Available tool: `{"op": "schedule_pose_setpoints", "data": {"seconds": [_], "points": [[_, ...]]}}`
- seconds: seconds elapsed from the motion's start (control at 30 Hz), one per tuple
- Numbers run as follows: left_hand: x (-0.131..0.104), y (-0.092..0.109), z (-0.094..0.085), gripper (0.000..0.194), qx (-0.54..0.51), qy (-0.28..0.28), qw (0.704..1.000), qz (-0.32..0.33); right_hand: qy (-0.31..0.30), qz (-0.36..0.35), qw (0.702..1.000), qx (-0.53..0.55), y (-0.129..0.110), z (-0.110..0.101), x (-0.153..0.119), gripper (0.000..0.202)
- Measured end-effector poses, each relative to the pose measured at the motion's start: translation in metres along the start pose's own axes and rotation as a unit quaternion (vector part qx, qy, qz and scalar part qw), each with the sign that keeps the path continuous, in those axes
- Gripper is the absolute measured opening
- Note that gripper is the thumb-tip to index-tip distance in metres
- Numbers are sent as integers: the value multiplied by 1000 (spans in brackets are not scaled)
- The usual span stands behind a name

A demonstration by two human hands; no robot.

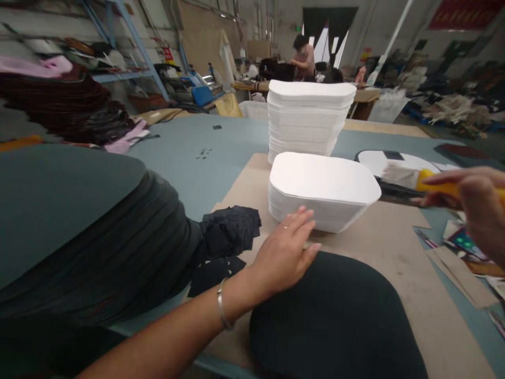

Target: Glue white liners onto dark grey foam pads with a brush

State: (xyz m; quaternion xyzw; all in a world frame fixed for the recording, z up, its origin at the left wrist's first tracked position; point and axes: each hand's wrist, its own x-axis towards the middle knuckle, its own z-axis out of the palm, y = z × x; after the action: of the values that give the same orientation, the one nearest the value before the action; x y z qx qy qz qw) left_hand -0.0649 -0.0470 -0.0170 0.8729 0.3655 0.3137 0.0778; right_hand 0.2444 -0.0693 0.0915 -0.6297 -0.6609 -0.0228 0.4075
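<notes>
Fingers (295, 221) of the left hand (282, 255) lie stretched out and slightly parted, with the thumb a little apart and nothing gripped, while those of the right hand (483, 205) are curled around the yellow handle of a brush (437, 181). Taking the left hand as the centre of the dial, the right hand is at 3 o'clock and the brush's pale bristles point inward from 2. Between 4 and 5 lies a dark panel (343, 321), flat on the cardboard (394, 237), its far edge partly behind the palm; whether the hand touches it I cannot tell. At 1 o'clock, just beyond the fingertips, is a low white stack (323, 176), with a taller white stack (305, 123) behind it at 12. Small black pieces (229, 229) are heaped between 9 and 10, close beside a large dark stack (71, 200) at 9. Beyond the bristles, at 2, a white panel (371, 158) bears a black patch. Blue-green surface (169, 152) shows around the cardboard. Farther off, a brown stack (67, 105) leans at 10, and a co-worker (305, 60) is at 12. At 8, a bracelet (221, 305) circles the left wrist.
</notes>
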Motion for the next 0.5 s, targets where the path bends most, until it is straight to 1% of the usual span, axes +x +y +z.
{"op": "schedule_pose_setpoints", "data": {"seconds": [0.03,0.07,0.1,0.13,0.17,0.23,0.3,0.33,0.37,0.4,0.5], "points": [[17,4,5,45,35,-2,998,43,-17,18,994,108,-22,15,25,45],[32,7,10,46,71,4,995,70,-4,25,976,216,-42,33,46,42],[46,9,14,49,107,11,991,77,-28,13,965,260,-60,53,65,41],[57,10,19,51,137,19,988,68,-77,0,953,295,-75,73,80,43],[65,10,22,53,161,24,985,51,-117,-9,941,316,-87,93,91,46],[74,9,27,52,187,22,982,17,-202,-24,923,327,-104,126,107,50],[76,7,29,44,193,16,981,12,-274,-34,907,318,-114,152,114,50],[75,5,30,41,194,15,981,18,-298,-37,901,313,-117,162,117,47],[74,4,30,39,194,18,981,24,-307,-32,899,310,-120,170,120,43],[73,2,30,38,193,22,981,28,-302,-19,901,311,-122,179,124,39],[72,0,30,38,188,35,981,38,-245,37,913,323,-127,204,142,32]]}}
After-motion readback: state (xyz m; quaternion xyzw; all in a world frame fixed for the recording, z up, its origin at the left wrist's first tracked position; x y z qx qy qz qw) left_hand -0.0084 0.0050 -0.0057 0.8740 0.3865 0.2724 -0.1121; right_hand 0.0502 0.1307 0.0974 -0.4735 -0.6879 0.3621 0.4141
